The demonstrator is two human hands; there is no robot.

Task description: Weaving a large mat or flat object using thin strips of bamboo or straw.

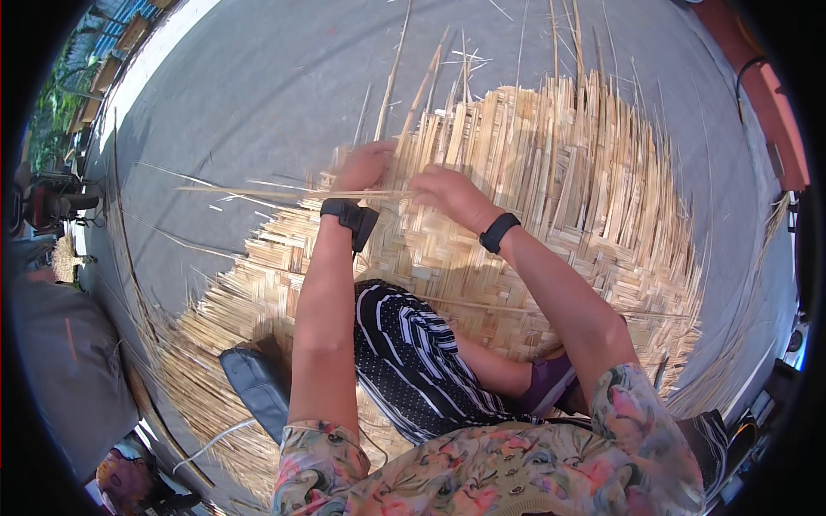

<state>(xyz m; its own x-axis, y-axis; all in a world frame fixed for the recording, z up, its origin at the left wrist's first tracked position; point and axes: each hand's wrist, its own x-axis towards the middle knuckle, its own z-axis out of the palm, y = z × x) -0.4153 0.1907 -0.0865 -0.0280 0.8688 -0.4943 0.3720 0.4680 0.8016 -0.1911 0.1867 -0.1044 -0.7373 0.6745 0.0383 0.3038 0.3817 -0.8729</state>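
A large woven mat (482,249) of pale, flat strips that look like split bamboo lies on the ground under me. Long loose ends stick out along its far and left edges. My right hand (452,193) is closed at the mat's far left edge, its fingers pinching a bamboo strip (301,194) that stretches out to the left. Just left of it, my left hand (365,165) touches the upright strips (422,90); motion blur smears its fingers, so their grip is unclear. Dark bands circle both wrists.
My knee, in black-and-white patterned cloth (404,344), rests on the mat. By my left arm lies a dark padded object (256,387). Loose strips are scattered on the grey floor (249,103). A reddish structure (757,95) stands at the far right, and a person's grey-clad part (73,370) shows at left.
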